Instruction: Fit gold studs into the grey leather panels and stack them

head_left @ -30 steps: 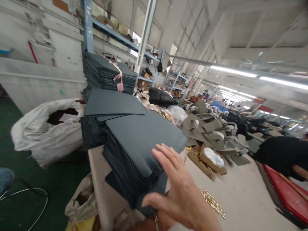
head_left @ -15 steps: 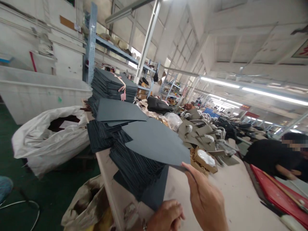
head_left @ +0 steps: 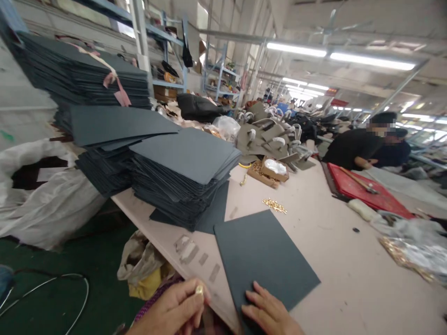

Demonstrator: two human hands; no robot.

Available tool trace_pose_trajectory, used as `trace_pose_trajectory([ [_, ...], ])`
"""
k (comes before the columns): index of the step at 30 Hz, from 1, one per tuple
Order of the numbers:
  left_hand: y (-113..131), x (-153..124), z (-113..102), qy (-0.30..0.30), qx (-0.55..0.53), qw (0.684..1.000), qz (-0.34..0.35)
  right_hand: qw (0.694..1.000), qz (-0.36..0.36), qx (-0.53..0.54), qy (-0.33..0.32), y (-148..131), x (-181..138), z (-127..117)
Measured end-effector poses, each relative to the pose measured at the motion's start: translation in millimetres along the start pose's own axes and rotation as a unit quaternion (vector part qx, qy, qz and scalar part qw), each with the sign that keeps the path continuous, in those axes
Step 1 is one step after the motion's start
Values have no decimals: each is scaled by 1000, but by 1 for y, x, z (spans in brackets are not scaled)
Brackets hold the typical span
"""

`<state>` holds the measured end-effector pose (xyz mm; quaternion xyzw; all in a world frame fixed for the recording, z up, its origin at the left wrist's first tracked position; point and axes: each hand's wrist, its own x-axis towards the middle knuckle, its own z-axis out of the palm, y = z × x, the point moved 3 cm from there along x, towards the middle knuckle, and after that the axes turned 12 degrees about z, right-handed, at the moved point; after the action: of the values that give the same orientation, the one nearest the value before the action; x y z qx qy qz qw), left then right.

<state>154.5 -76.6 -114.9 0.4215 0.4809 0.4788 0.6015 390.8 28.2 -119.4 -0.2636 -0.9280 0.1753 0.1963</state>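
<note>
A dark grey flat sheet (head_left: 261,258) lies on the beige table (head_left: 331,242) in front of me. My right hand (head_left: 270,314) rests on its near edge with fingers stretched flat. At the table's near edge my left hand (head_left: 174,309) is closed, pinching a small gold metal piece (head_left: 199,290) between thumb and fingers. Behind the sheet stands a leaning stack of the same grey sheets (head_left: 181,174), with further stacks (head_left: 101,130) to its left.
Gold fittings (head_left: 274,205) lie loose on the table near a small cardboard box (head_left: 268,170). Tan bag parts (head_left: 268,135) pile up further back. A white sack (head_left: 45,195) sits on the floor at left. Across the table, people work by a red tray (head_left: 363,190).
My right hand lifted the top grey sheet off the stack and laid it flat on the table before me. My left hand now pinches a gold piece. The view tilted downward.
</note>
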Motion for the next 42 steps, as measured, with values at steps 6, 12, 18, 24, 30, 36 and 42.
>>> trace_pose_trajectory([
  [6, 30, 32, 30, -6, 230, 964, 130, 968, 170, 160, 96, -40, 31, -42],
  [12, 40, 47, 45, -25, 346, 917, 199, 953, 169, 235, 89, -51, 44, -29],
  [18, 30, 51, 51, -29, 516, 815, 262, 934, 225, 249, 127, -44, 44, -15],
  [24, 21, 53, 50, -38, 619, 728, 293, 922, 261, 247, 145, -42, 49, -5],
  [30, 17, 56, 49, -11, 638, 709, 301, 920, 279, 239, 138, -37, 53, 4],
  [36, 3, 63, 46, -18, 670, 672, 314, 912, 284, 276, 107, -25, 56, 17],
  [42, 1, 68, 48, -14, 683, 662, 309, 890, 309, 321, 97, -20, 57, 22],
])
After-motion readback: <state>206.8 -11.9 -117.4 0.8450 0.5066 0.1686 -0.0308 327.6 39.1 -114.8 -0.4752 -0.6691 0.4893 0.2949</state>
